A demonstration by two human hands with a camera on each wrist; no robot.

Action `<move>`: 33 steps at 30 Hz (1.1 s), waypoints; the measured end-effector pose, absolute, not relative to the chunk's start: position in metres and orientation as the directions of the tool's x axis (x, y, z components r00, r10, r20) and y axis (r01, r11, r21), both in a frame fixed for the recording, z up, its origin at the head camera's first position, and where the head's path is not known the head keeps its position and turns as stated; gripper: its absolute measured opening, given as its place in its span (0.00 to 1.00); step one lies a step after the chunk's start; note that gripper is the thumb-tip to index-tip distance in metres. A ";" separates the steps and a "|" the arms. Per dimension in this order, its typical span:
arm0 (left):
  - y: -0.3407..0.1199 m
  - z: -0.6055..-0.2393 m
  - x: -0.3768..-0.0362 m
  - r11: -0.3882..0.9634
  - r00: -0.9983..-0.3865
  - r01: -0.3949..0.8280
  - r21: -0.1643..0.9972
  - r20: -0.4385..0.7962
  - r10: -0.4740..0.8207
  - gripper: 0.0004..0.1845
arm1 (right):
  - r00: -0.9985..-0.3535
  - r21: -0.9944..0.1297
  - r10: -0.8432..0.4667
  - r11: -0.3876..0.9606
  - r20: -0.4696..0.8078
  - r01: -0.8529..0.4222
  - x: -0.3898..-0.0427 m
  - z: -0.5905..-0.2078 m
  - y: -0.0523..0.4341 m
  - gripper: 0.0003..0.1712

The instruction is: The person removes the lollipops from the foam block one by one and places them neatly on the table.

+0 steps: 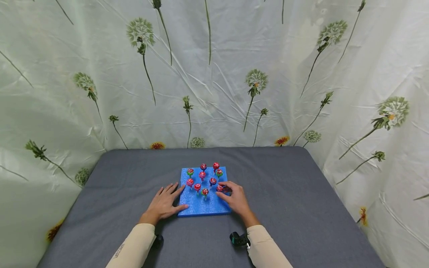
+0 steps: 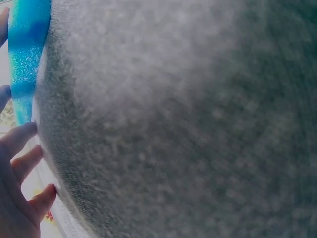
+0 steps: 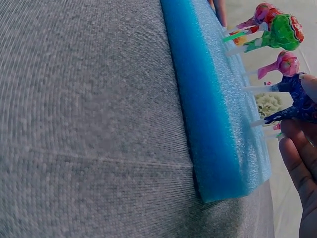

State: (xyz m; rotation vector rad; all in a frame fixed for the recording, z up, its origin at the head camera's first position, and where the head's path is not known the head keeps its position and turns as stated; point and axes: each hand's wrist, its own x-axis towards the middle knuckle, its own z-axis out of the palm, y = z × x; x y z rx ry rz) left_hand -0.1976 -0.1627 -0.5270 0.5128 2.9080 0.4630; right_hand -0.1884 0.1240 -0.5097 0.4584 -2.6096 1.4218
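1. A grey cloth-covered table [image 1: 301, 201] fills the lower part of the head view.
2. A pale curtain [image 1: 234, 74] printed with dandelion heads and stems hangs behind and around the table on three sides.

1. The grey table [image 1: 285, 193] lies bare to the left and right of the blue foam board [image 1: 201, 204], giving a hand open passage on both sides.
2. The board's near half carries no lollipops; the space above it is free.
3. Upright lollipops [image 1: 202, 175] crowd the far half, close together, leaving only narrow gaps between sticks.
4. The left hand [image 1: 164, 204] rests against the board's left edge, blocking that side.
5. The right hand [image 1: 236, 199] occupies the right edge, pinching a lollipop [image 1: 220, 188] there.
6. The flowered curtain [image 1: 214, 74] walls the table's far side and both flanks.
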 end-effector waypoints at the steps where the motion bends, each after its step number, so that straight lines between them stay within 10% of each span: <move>1: -0.162 -0.527 -0.197 0.894 -0.930 0.307 0.326 -0.096 0.355 0.46 | -0.944 -0.793 -0.200 0.513 0.262 -0.328 -0.188 -0.510 0.124 0.18; 33: -0.159 -0.532 -0.193 0.877 -0.943 0.267 0.400 -0.079 0.323 0.49 | -0.948 -0.789 -0.184 0.525 0.261 -0.319 -0.190 -0.513 0.122 0.18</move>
